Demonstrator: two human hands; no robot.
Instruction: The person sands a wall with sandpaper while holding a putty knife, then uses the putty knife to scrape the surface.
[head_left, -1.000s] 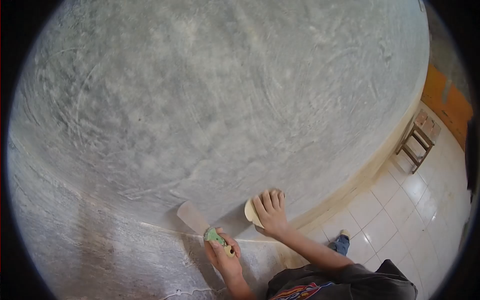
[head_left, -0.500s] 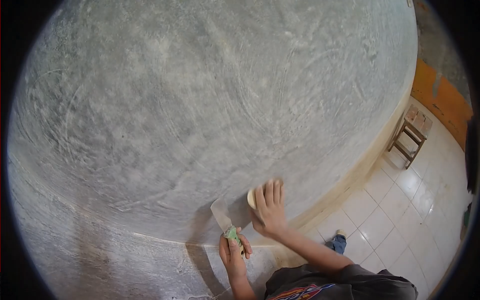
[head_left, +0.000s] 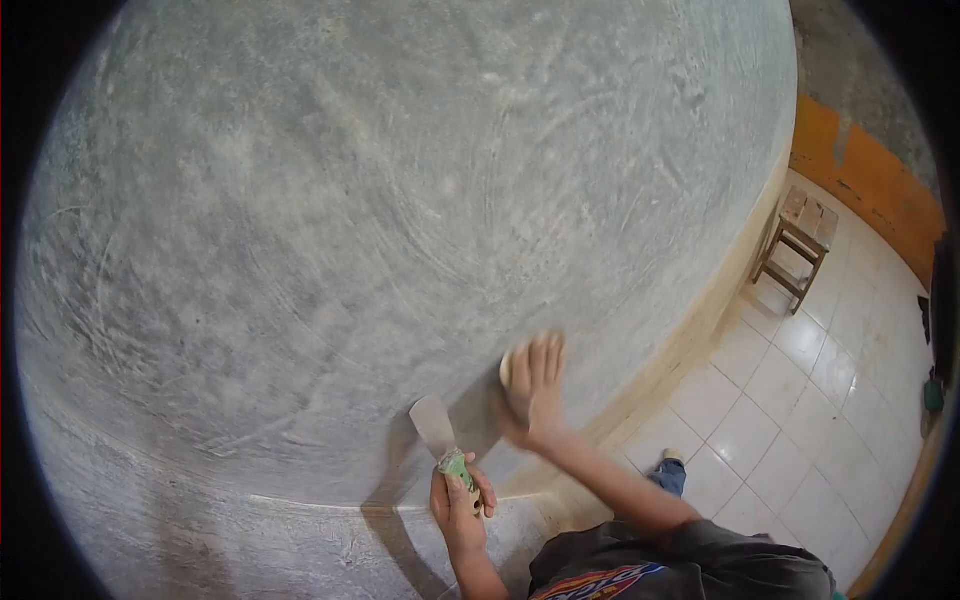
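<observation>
My left hand (head_left: 460, 505) is wrapped round the green handle of a putty knife (head_left: 434, 425), its broad blade pointing up close to the grey wall (head_left: 330, 240). Up and to the right, my right hand (head_left: 535, 395) presses a pale pad with a rounded edge (head_left: 505, 372) against the wall. The fingers cover most of the pad, and this hand is slightly blurred. Swirling scratches and lighter patches mark the wall's surface.
At the right, a small wooden stool (head_left: 800, 230) stands on white floor tiles (head_left: 770, 420). A tan strip (head_left: 690, 375) borders the wall's edge, and an orange band (head_left: 870, 170) runs along another wall. A shod foot (head_left: 668, 472) shows below.
My right hand has slid a little upward along the wall with the pad. My left hand keeps hold of the putty knife. The view has shifted slightly, with the stool now further left.
</observation>
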